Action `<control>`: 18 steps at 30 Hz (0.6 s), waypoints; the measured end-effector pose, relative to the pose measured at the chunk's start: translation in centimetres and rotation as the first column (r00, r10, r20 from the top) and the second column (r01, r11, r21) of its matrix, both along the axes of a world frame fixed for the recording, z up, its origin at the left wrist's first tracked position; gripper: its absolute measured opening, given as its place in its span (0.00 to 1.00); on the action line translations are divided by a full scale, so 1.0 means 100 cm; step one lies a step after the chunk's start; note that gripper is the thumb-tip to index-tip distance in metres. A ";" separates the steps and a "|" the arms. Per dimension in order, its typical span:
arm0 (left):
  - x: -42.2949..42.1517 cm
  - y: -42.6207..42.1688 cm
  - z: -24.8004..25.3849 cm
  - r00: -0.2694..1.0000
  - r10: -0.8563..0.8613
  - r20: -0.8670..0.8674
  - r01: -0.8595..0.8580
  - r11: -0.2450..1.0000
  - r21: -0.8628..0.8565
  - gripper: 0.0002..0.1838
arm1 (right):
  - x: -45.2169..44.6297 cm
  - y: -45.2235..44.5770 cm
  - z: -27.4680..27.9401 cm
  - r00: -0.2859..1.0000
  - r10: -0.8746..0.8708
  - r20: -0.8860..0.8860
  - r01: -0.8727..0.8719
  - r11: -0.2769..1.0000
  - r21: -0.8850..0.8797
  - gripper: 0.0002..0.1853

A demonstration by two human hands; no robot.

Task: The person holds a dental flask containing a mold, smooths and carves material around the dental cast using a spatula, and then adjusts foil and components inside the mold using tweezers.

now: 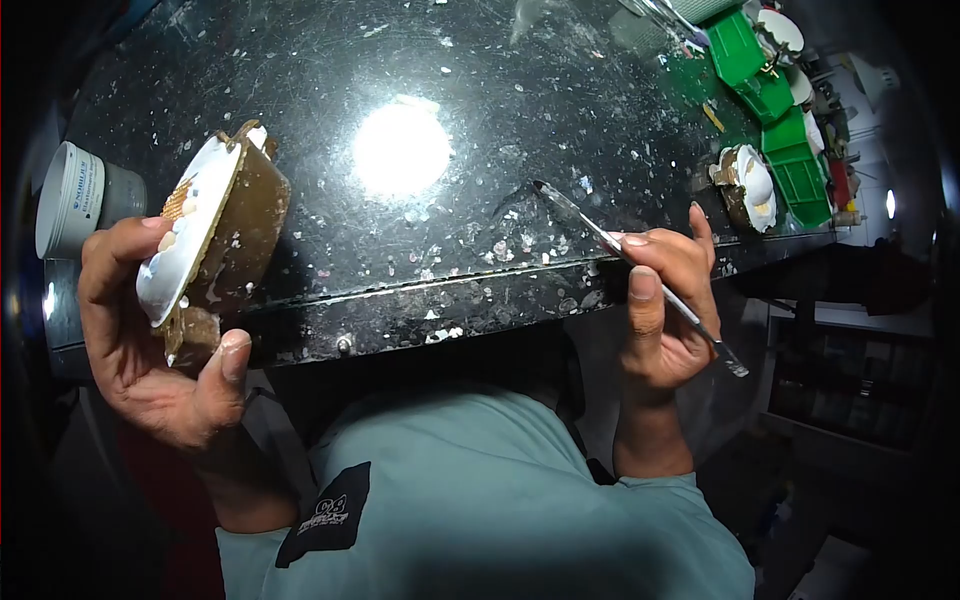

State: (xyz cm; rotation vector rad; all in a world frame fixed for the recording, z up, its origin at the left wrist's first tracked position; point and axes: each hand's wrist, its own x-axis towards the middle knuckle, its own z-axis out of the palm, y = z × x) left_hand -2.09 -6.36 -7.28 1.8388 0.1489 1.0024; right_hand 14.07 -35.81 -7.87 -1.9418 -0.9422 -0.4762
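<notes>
My left hand (165, 370) grips a brown metal dental flask half (240, 225) by its edge, fingers behind and thumb at the lower end. The flask is tilted on its side above the left of the bench, its white plaster face turned left, with small pale lumps and a ridged tan patch on it. My right hand (670, 310) pinches a slim, double-ended metal carving tool (590, 225) between thumb and fingers near the bench's front edge. Its dark tip points up and left over the bench; a flattened, whitish end sticks out below the hand.
A white, labelled tub (75, 195) stands at the far left. Another plaster-filled flask half (748, 190) sits at the right, beside green bins (795, 165). The black bench (480, 90) carries plaster specks and a bright light reflection. Metal tools (665, 20) lie at the back right.
</notes>
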 end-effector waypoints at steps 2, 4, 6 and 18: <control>0.000 0.002 -0.002 1.000 -0.001 -0.002 0.001 1.000 0.019 0.37 | -0.003 0.000 0.000 1.000 0.028 -0.004 -0.028 0.999 -0.016 0.06; -0.001 0.003 -0.003 1.000 -0.002 0.000 0.002 1.000 0.019 0.37 | -0.005 -0.001 -0.001 0.999 0.040 -0.014 -0.040 0.999 -0.014 0.06; -0.002 0.004 -0.003 1.000 -0.002 -0.006 0.002 1.000 0.030 0.38 | -0.005 -0.001 -0.003 1.000 0.007 0.011 -0.006 0.999 -0.032 0.06; 0.003 -0.002 -0.001 0.999 0.018 0.042 -0.017 1.000 -0.013 0.38 | -0.018 0.004 -0.006 0.999 -0.032 0.021 0.034 0.997 -0.075 0.06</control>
